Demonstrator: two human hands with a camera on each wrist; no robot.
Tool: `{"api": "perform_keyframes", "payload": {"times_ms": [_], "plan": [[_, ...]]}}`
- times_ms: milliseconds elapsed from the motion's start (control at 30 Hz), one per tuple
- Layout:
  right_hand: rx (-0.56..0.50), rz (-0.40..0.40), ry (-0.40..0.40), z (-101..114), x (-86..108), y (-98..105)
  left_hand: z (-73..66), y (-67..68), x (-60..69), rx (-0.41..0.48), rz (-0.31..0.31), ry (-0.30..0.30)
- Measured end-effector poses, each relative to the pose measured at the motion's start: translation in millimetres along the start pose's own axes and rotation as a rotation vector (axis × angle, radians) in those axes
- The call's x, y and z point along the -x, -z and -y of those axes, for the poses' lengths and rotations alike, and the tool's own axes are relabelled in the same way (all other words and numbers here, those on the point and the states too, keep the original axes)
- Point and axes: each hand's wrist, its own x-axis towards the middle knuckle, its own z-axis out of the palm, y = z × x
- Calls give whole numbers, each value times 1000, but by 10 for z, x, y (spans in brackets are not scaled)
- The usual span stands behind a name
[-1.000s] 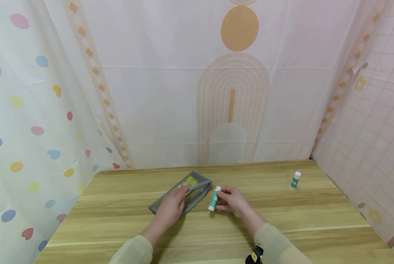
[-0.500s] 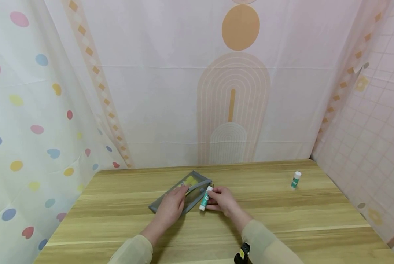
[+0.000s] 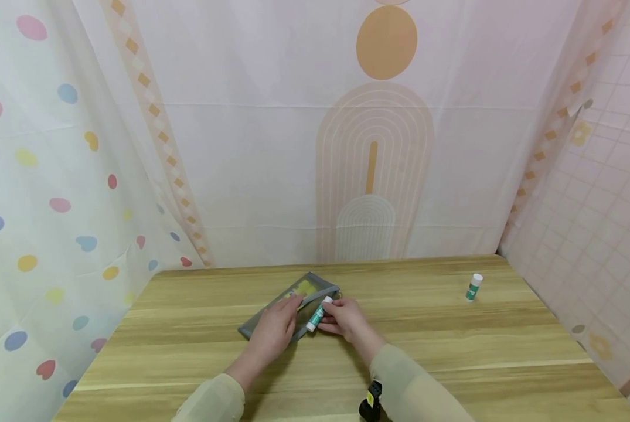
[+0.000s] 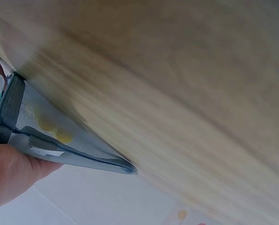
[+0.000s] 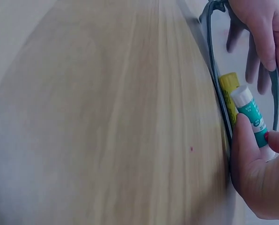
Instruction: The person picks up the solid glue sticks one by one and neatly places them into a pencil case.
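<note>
The right hand (image 3: 348,321) pinches a green glue stick (image 3: 319,315) at the mouth of a mesh pouch (image 3: 319,294), whose rim the left hand (image 3: 276,328) grips. The right wrist view bares a yellow stick (image 5: 229,84) inside (only the head view shows a 2nd glue stick (image 3: 473,288), upright).

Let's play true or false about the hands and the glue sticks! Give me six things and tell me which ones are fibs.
1. The right hand holds a green-and-white glue stick. True.
2. The left hand grips a glue stick too. False: it grips the gray mesh pouch.
3. The other glue stick lies on its side. False: it stands upright on the table.
4. A yellow stick is inside the gray mesh pouch. True.
5. The other glue stick has a white top. True.
6. The other glue stick is nearer the left hand than the right hand. False: it is nearer the right hand.
</note>
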Motion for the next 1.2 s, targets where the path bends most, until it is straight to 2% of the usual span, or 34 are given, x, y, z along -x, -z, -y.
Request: {"api": "perform_keyframes", "payload": {"times_ms": [400, 900, 1200], "plan": [[6, -46, -31, -38, -85, -95, 1, -7, -3, 1, -15, -27], [59, -121, -29, -40, -108, -127, 13, -19, -9, 5, -7, -19], [42, -121, -24, -38, -81, -129, 6, -14, -5, -1, -3, -14]]}}
